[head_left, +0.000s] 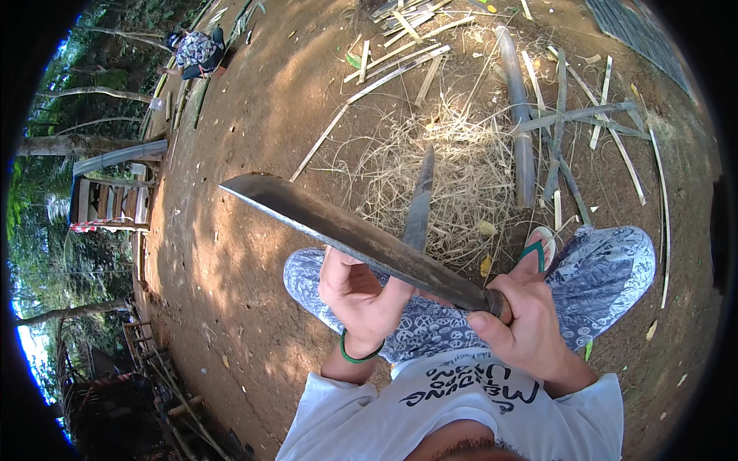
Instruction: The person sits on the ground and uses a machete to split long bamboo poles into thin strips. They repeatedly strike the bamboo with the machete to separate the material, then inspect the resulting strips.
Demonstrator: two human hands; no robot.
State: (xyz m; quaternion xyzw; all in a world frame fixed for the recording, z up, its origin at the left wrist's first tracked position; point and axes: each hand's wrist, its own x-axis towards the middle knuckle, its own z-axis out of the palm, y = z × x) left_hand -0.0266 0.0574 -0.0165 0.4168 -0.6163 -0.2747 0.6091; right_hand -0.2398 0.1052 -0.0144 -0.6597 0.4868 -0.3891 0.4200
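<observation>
My right hand point(530, 319) is wrapped round the handle of a machete point(338, 230). Its broad, dark blade slants up to the left across my lap, with a bright lower edge. Against that edge is my left hand point(361, 296), with a green band point(360, 358) at its wrist. Its fingers are bent and some pass behind the blade, so what they grip is hidden. A dark grey tapered piece point(420, 203) shows beyond the blade, its narrow end pointing away from me; its near end is out of sight behind the machete.
Pale shavings point(453, 173) lie heaped on the dirt ground before my knees. To their right are a grey-brown pole point(517, 115) and crossed strips point(560, 123). More split strips point(407, 65) lie farther off. Another person point(198, 54) crouches at far left, near a small shelter point(115, 188).
</observation>
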